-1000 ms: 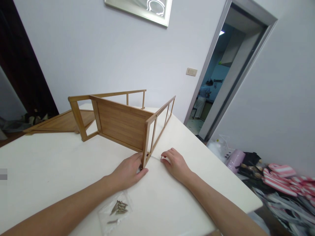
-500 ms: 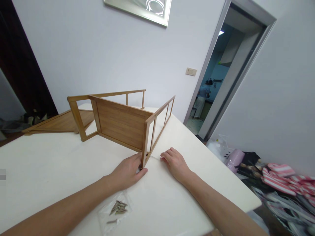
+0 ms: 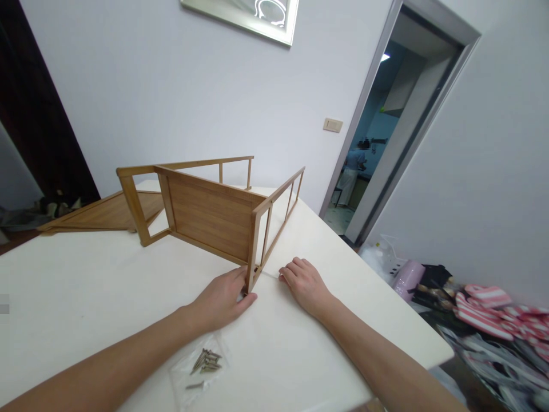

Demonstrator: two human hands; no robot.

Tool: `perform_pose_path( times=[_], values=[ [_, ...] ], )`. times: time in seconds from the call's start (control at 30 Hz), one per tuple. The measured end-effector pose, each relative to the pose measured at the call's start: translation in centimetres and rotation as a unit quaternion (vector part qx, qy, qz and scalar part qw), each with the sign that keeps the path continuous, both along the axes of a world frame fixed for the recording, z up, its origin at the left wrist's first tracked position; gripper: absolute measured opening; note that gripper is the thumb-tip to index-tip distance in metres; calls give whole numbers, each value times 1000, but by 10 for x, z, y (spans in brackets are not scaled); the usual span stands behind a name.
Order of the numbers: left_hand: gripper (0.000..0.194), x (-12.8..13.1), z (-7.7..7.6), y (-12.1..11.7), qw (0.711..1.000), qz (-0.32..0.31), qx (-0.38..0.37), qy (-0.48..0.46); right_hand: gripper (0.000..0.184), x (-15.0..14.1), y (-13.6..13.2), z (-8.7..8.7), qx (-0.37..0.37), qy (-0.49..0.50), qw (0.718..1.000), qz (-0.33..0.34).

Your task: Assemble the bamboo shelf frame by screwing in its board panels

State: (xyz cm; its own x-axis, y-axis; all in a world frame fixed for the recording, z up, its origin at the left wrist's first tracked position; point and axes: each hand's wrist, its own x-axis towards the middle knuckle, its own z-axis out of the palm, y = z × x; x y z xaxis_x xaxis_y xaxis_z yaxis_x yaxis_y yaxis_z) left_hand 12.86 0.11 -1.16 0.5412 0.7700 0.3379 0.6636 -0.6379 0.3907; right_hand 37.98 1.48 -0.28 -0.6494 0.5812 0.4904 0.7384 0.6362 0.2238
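Note:
A wooden shelf frame rests on the white table, with its flat panel joined between two ladder-like side frames. My left hand is closed around the near lower corner of the right side frame, its thumb in front and its fingers behind the wood. To the right, my right hand pinches a thin metal rod, apparently a hex key. The rod reaches the side frame near its bottom corner; its tip is too small to make out. Below my left hand lies a clear plastic bag with several screws.
Behind the frame at the left lies another wooden panel. The table's right edge borders a pile of clothes and bags beyond it. A doorway at the right shows a person in another room.
Both hands and the shelf frame hold almost the same place. Only a very slight shift of the view shows.

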Motion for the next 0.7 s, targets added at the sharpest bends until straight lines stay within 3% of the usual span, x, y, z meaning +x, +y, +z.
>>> perform_pose_path(
  times=[0.13,0.4,0.7],
  values=[
    [37,-1,-1,1,1000,0,2,3,23,0,0,0,-13,-12,1000,-9],
    [38,0,1,-1,1000,0,-2,-5,16,5,5,-7,-154,130,979,18],
    [40,0,1,-1,1000,1,-5,-4,18,1,3,-8,-212,193,957,37]
  ],
)
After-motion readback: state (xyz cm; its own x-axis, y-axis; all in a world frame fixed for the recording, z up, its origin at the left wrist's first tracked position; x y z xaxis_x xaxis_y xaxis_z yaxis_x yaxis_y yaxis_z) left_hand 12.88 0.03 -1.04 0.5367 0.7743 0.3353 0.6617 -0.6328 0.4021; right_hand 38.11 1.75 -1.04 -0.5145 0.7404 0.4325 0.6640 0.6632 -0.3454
